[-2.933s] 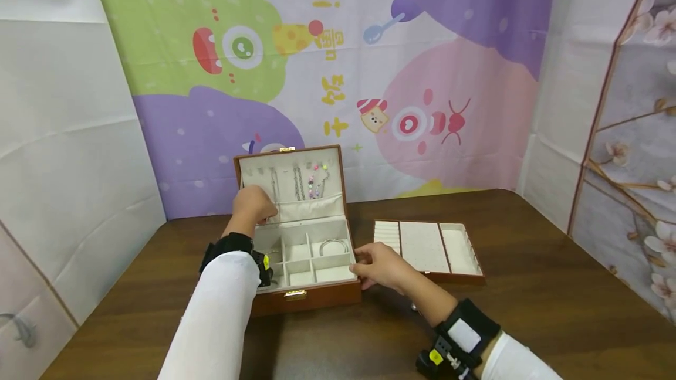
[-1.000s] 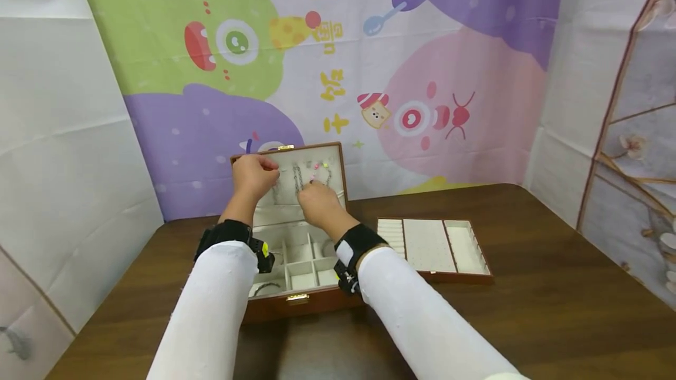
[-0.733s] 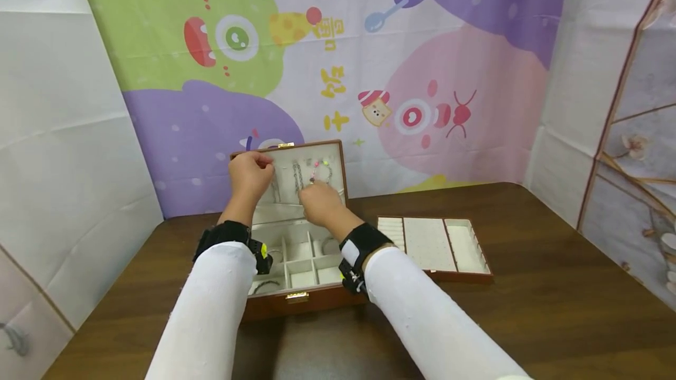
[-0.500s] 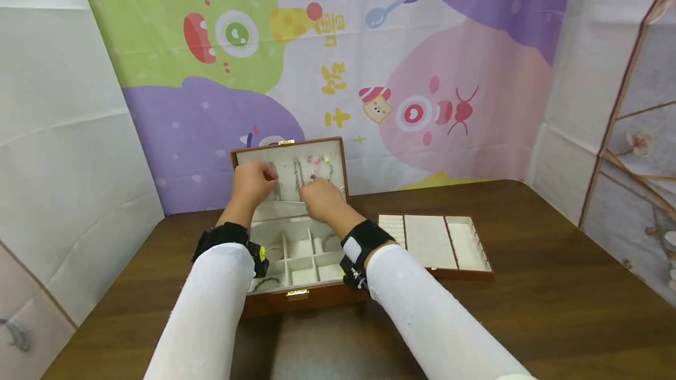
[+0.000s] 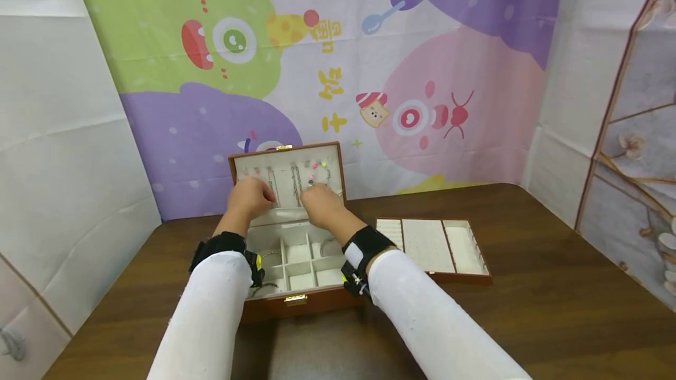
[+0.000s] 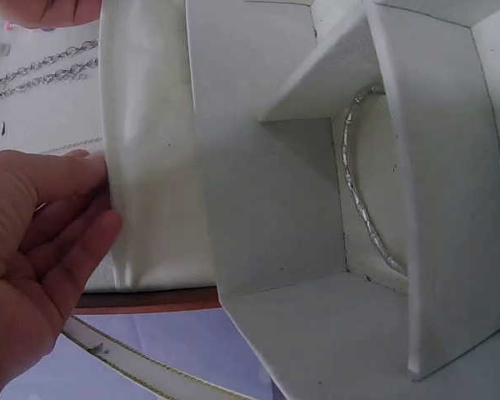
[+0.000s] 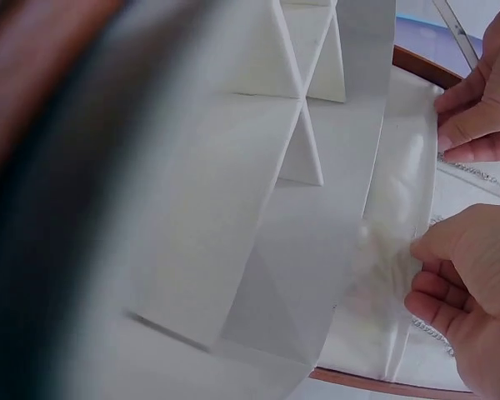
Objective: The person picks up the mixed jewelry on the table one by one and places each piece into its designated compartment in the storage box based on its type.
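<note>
Lid pocket (image 5: 296, 214): running as a cream band along the bottom of the upright lid (image 5: 287, 176), long axis left to right, standing just behind the compartments.
Pocket position: lying directly ahead of both hands, at the hinge end of the jewellery box (image 5: 296, 263) on the worktop (image 5: 528, 309).
Chains (image 5: 296, 180): hanging down the lid lining, lower ends dropping toward the pocket's top edge between the two hands.
Left hand (image 5: 249, 198): resting at the pocket's left part; fingers (image 6: 62, 242) lying fairly straight against its top edge in the left wrist view, not clenched, grasping nothing visible.
Right hand (image 5: 323, 204): sitting at the pocket's right part, fingers (image 7: 450, 279) curling at the pocket edge; whether pinching fabric or chain, cannot tell.
Nearer hand: neither; both touching the pocket, spaced apart along its length.
Bangle (image 6: 367, 200): lying in a compartment in front of the pocket, below the left wrist.
Loose tray (image 5: 430, 248): sitting on the worktop just right of the box, apart from both hands.
</note>
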A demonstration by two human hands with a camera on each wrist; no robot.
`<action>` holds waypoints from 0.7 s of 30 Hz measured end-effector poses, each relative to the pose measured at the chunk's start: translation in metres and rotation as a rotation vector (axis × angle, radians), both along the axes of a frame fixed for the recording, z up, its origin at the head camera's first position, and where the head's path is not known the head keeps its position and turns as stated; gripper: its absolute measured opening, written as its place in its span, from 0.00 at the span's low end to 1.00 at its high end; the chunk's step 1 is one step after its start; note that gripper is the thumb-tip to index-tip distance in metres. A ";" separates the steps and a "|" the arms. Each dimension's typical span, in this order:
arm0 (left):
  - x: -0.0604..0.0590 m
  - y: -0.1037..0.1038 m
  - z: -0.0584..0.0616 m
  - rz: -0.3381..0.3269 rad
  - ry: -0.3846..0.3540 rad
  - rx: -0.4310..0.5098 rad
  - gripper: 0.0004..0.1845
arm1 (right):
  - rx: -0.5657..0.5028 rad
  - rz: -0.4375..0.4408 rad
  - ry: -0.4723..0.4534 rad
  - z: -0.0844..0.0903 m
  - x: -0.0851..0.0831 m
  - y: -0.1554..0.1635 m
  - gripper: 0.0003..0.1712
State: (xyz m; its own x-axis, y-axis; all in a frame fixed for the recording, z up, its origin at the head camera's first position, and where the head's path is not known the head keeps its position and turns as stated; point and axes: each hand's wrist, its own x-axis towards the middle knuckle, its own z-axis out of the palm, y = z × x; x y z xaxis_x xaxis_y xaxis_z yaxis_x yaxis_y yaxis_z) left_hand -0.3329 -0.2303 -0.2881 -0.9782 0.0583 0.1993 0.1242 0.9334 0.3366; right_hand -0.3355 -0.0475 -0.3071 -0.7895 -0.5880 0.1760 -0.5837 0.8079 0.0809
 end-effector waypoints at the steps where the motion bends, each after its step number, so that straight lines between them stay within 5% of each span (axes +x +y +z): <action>1: 0.001 0.000 0.000 0.001 -0.012 -0.004 0.05 | -0.004 0.002 -0.002 0.000 0.000 0.000 0.08; 12: 0.007 0.006 0.006 -0.041 0.054 -0.035 0.04 | -0.022 0.098 -0.002 0.008 -0.001 0.012 0.11; 21: 0.018 0.007 0.011 -0.066 0.065 -0.071 0.04 | -0.177 0.174 -0.080 0.002 0.000 0.039 0.18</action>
State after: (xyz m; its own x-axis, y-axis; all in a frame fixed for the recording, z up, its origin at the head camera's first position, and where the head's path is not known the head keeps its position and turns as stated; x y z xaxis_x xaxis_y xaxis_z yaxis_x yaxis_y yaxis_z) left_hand -0.3153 -0.2236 -0.2772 -0.9568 0.1385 0.2555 0.2059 0.9436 0.2594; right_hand -0.3360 -0.0081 -0.3055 -0.6950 -0.6815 0.2291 -0.7137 0.6925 -0.1053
